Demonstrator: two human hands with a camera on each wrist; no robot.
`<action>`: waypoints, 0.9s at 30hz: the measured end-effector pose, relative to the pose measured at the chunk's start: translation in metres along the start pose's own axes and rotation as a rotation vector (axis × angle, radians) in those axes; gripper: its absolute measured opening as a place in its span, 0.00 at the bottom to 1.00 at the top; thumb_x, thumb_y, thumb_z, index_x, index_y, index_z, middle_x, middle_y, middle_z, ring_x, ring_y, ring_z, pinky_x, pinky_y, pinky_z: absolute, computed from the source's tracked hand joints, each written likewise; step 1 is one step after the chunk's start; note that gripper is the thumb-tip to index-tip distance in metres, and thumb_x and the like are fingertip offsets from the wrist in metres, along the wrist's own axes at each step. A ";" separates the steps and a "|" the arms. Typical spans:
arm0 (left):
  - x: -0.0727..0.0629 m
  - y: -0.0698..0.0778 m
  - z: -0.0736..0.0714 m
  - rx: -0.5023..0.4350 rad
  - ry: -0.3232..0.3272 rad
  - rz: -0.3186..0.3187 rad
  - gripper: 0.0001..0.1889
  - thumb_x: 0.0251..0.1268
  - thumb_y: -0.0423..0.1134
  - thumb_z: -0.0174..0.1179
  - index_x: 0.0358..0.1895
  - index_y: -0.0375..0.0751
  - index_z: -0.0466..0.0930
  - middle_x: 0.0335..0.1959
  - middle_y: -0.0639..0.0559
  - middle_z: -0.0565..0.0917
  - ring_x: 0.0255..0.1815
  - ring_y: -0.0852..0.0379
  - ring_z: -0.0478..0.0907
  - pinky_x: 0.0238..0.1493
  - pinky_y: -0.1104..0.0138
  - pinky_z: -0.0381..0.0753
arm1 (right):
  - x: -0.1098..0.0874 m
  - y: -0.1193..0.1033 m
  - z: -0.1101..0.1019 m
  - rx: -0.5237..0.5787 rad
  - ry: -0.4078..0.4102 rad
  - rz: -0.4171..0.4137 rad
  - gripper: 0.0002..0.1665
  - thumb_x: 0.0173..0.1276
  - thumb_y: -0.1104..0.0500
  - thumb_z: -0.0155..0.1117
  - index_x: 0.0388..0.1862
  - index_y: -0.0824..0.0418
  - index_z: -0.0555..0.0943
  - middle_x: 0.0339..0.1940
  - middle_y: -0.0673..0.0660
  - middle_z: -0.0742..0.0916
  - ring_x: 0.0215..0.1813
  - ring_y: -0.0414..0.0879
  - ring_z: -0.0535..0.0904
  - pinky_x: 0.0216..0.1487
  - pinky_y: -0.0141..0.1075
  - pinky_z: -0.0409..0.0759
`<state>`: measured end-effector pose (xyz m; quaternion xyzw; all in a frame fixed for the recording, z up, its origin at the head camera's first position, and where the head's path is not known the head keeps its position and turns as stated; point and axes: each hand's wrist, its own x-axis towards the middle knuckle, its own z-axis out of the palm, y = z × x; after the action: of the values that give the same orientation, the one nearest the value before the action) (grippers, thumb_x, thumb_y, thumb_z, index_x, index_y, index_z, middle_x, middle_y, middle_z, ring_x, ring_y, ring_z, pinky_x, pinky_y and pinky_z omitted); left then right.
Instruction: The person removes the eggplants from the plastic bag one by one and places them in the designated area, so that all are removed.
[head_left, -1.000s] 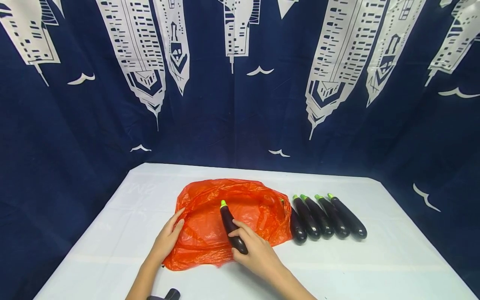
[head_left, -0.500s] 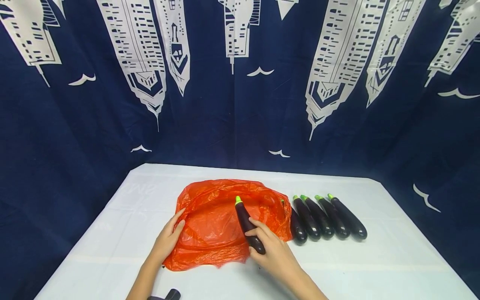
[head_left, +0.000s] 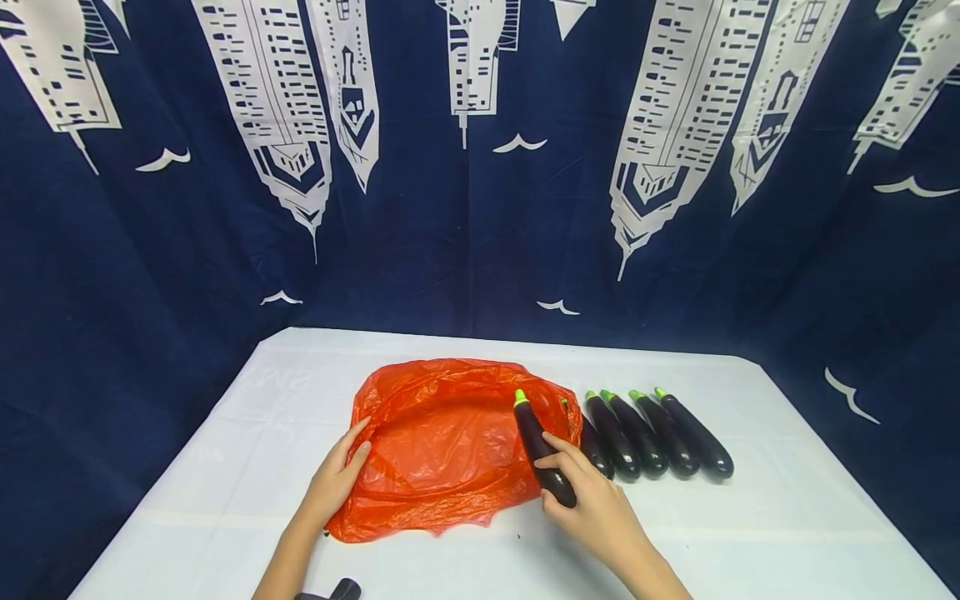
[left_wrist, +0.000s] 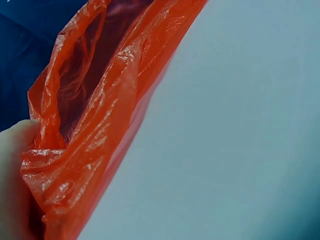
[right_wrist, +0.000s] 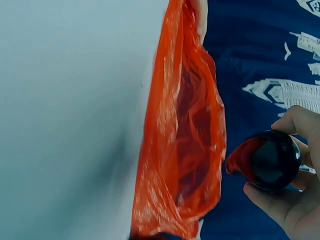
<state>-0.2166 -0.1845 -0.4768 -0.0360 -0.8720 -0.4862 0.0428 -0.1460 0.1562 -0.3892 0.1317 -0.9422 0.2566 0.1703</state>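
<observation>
An orange-red plastic bag [head_left: 442, 450] lies on the table with its mouth spread wide. My left hand [head_left: 333, 479] holds the bag's left edge between thumb and fingers; in the left wrist view the film [left_wrist: 90, 150] bunches beside that hand. Over the bag's right side, my right hand [head_left: 596, 504] grips a dark eggplant [head_left: 542, 446] with a green stem end, tilted with the stem pointing away. In the right wrist view the rounded end of this eggplant [right_wrist: 275, 160] sits between thumb and fingers. Several more eggplants [head_left: 648, 437] lie in a row right of the bag.
A white table [head_left: 787, 517] carries everything. Behind it hangs a dark blue curtain [head_left: 465, 225] printed with white buildings. A small dark object [head_left: 345, 588] shows at the bottom edge near the left forearm. The leftmost eggplant in the row is partly covered by the bag's edge.
My right hand has moved to the right with the eggplant, from the middle of the bag to its right side. The left hand and the bag have hardly moved.
</observation>
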 end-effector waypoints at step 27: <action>0.000 0.000 0.000 -0.001 -0.003 -0.008 0.27 0.69 0.53 0.43 0.69 0.53 0.54 0.70 0.40 0.56 0.71 0.38 0.51 0.65 0.38 0.50 | 0.010 0.083 -0.062 -0.098 0.014 0.169 0.18 0.52 0.63 0.60 0.45 0.57 0.76 0.65 0.58 0.69 0.59 0.67 0.70 0.39 0.62 0.75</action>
<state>-0.2163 -0.1840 -0.4769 -0.0333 -0.8721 -0.4866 0.0395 -0.1673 0.2566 -0.3710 0.0414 -0.9602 0.2248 0.1608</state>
